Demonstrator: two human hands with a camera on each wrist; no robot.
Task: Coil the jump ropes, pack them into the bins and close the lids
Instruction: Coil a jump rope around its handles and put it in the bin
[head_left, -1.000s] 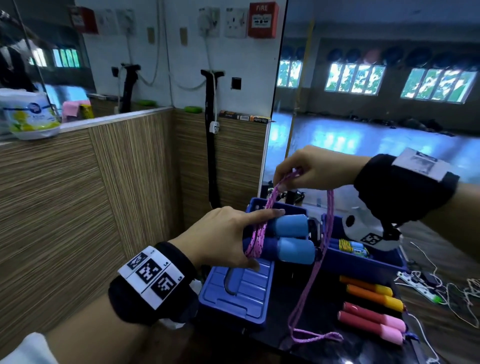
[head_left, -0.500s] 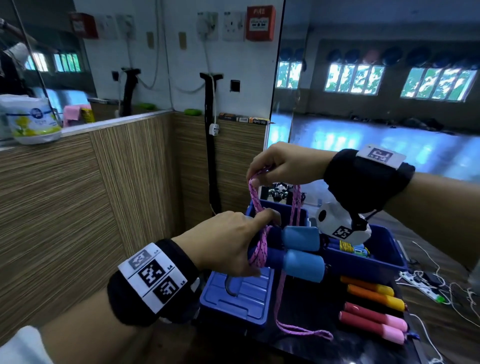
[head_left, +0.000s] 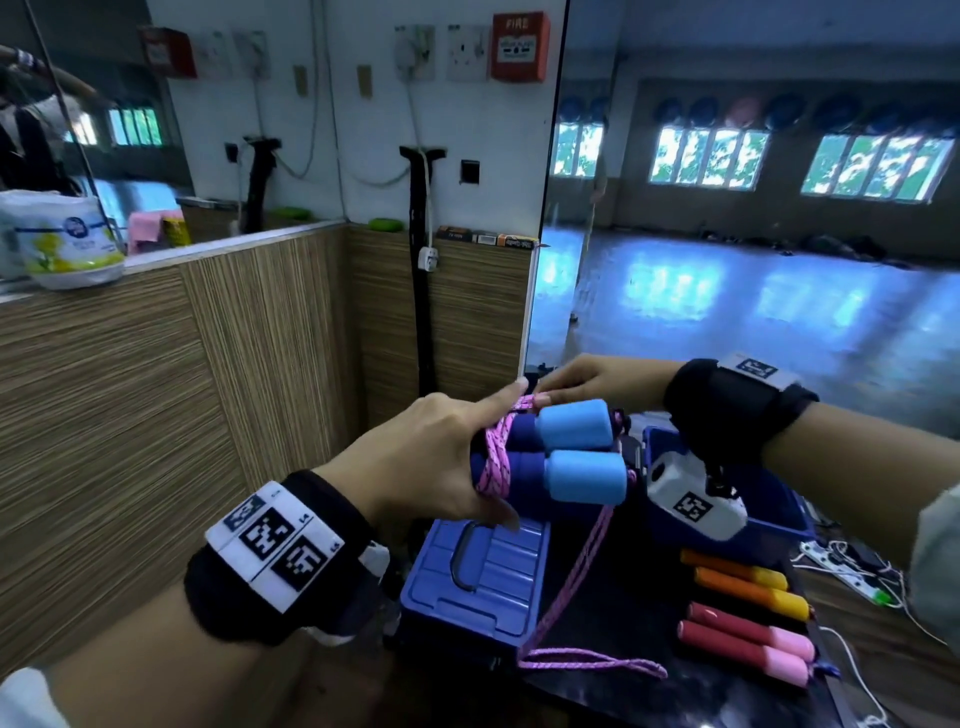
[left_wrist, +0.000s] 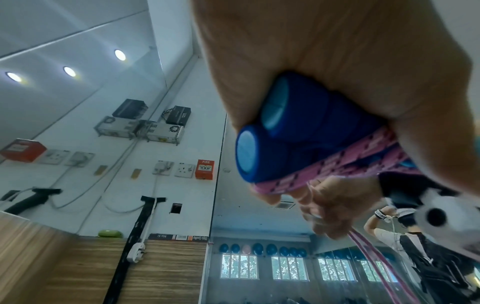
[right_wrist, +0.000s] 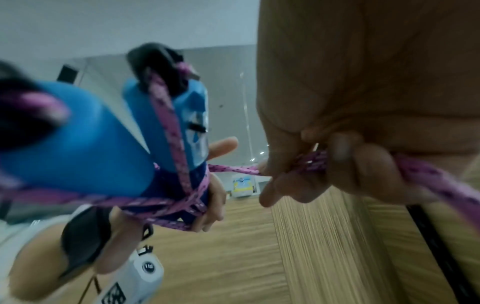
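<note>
While the left hand (head_left: 436, 457) grips blue handles (head_left: 566, 457), the right hand (head_left: 587, 382) pinches pink rope (head_left: 496, 462).

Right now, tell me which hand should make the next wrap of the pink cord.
Right. The right hand already pinches the pink cord beside the blue handles, while the left hand grips those handles and is best kept as the anchor.

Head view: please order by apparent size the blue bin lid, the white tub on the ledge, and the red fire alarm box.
1. Blue bin lid, largest.
2. White tub.
3. Red fire alarm box, smallest.
The lid lies nearest the camera, so its true size may differ.
</note>
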